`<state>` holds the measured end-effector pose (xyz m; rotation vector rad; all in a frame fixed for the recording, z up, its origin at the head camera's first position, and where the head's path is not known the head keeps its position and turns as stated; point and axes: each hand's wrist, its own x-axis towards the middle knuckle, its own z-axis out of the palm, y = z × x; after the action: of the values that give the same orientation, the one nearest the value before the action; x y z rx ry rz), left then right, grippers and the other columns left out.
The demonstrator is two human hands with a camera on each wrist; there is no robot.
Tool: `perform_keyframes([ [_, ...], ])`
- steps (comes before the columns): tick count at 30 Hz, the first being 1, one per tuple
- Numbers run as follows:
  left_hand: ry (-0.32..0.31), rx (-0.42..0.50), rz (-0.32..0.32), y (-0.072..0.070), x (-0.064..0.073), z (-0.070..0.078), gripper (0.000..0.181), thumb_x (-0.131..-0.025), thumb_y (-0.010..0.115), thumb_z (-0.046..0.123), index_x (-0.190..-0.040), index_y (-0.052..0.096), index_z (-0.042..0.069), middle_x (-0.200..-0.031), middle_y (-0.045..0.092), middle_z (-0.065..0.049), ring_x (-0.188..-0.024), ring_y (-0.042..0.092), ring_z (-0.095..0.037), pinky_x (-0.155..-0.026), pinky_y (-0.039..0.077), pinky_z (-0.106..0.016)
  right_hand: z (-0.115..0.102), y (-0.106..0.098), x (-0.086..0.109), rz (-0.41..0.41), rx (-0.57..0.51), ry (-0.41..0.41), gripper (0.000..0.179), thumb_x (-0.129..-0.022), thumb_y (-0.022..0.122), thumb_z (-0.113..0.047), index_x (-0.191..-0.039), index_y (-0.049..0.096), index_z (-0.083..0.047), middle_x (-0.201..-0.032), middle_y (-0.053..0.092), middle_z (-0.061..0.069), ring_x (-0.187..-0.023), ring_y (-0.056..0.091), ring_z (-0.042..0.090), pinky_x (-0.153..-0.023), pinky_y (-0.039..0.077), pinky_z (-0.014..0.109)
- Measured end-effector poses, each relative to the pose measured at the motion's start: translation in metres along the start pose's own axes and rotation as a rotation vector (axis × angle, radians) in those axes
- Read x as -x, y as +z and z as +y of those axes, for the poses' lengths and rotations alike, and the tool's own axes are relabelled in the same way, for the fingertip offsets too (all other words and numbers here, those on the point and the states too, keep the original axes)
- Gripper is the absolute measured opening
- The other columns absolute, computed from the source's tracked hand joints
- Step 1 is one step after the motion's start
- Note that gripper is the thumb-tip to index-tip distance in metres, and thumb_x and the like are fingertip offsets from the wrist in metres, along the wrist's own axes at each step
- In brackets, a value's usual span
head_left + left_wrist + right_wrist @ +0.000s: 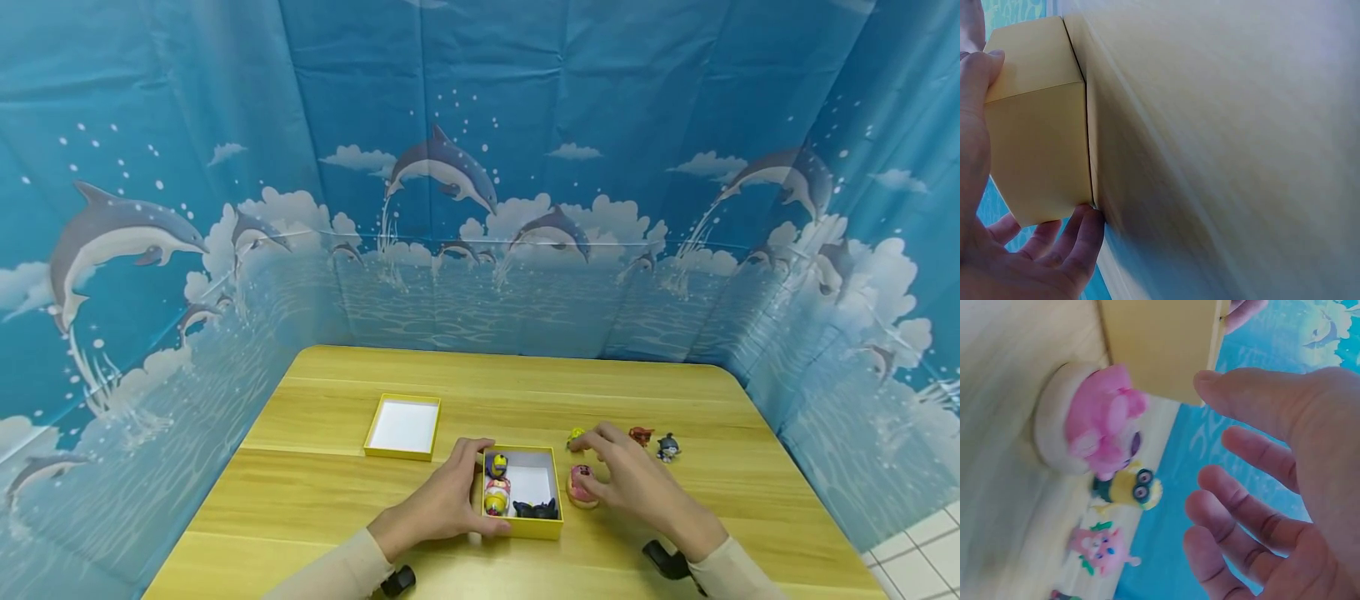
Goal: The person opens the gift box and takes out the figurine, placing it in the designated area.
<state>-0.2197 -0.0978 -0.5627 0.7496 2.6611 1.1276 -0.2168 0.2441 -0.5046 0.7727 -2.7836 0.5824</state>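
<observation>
Left hand (pixel 450 493) clamped on yellow box (pixel 534 528), thumb near side, fingers far side. Box on tabletop (pixel 300 508), black toy (pixel 536 509) inside along near wall. Right hand (pixel 637 479) fingers apart, near pink toy (pixel 581 485), just right of box. Lid (pixel 405 427) well left.

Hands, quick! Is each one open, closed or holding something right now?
Left hand: holding the yellow box by its sides.
Right hand: open, holding nothing, near the pink toy.
</observation>
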Motion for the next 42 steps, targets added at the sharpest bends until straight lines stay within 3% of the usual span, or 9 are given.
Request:
perform_keyframes([
  [8,0.005,0.012,-0.003,0.0,0.001,0.001,0.129,-0.084,0.1,0.069,-0.18,0.032,0.017,-0.162,0.048,-0.006,-0.126,0.064,-0.012,-0.115,0.06,-0.036,-0.014,-0.009,-0.007,0.002,0.032,-0.101,0.034,-0.098,0.095,-0.018,-0.13,0.083,-0.021,-0.117,0.074,-0.008,-0.1,0.07,0.009,-0.08,0.062,0.031],
  [14,0.0,0.006,-0.005,0.0,0.002,0.001,0.129,-0.084,0.1,0.069,-0.18,0.032,0.017,-0.163,0.048,-0.006,-0.126,0.064,-0.012,-0.114,0.06,-0.036,-0.021,-0.012,-0.013,-0.052,0.023,-0.184,0.033,-0.098,0.096,-0.018,-0.128,0.083,-0.022,-0.12,0.078,-0.001,-0.103,0.072,0.014,-0.083,0.062,0.034],
  [21,0.005,-0.003,-0.006,0.001,0.0,0.001,0.127,-0.085,0.098,0.072,-0.18,0.031,0.018,-0.162,0.048,-0.006,-0.123,0.063,-0.011,-0.112,0.06,-0.035,-0.03,-0.014,-0.025,-0.154,0.025,-0.258,0.029,-0.097,0.099,-0.024,-0.123,0.085,-0.027,-0.121,0.08,-0.005,-0.11,0.072,0.018,-0.09,0.063,0.042],
  [25,0.004,0.0,-0.01,0.001,0.0,0.0,0.127,-0.086,0.098,0.072,-0.18,0.031,0.018,-0.161,0.048,-0.005,-0.121,0.063,-0.009,-0.11,0.061,-0.033,-0.037,-0.014,-0.031,-0.258,0.014,-0.256,0.026,-0.096,0.1,-0.029,-0.118,0.086,-0.031,-0.121,0.079,-0.009,-0.112,0.071,0.019,-0.077,0.056,0.038],
  [28,0.001,0.002,-0.011,0.001,0.0,0.0,0.127,-0.086,0.098,0.072,-0.18,0.031,0.019,-0.161,0.048,-0.005,-0.121,0.063,-0.009,-0.11,0.06,-0.033,-0.042,-0.012,-0.036,-0.326,0.015,-0.261,0.025,-0.094,0.101,-0.033,-0.114,0.087,-0.032,-0.12,0.079,-0.011,-0.112,0.067,0.016,-0.078,0.052,0.036],
  [33,-0.003,-0.001,-0.013,0.0,0.0,0.0,0.127,-0.086,0.097,0.072,-0.18,0.031,0.018,-0.161,0.048,-0.004,-0.121,0.062,-0.008,-0.111,0.06,-0.033,-0.046,-0.005,-0.045,-0.395,0.034,-0.309,0.02,-0.092,0.102,-0.033,-0.108,0.09,-0.031,-0.117,0.081,-0.014,-0.11,0.063,0.01,-0.095,0.057,0.044],
  [42,-0.001,0.014,-0.013,-0.001,0.001,0.001,0.126,-0.087,0.098,0.069,-0.181,0.03,0.018,-0.162,0.048,-0.006,-0.121,0.062,-0.008,-0.112,0.06,-0.035,-0.052,0.007,-0.057,-0.522,0.063,-0.296,0.019,-0.092,0.102,-0.025,-0.104,0.09,-0.034,-0.103,0.083,-0.02,-0.1,0.059,0.003,-0.1,0.048,0.042],
])
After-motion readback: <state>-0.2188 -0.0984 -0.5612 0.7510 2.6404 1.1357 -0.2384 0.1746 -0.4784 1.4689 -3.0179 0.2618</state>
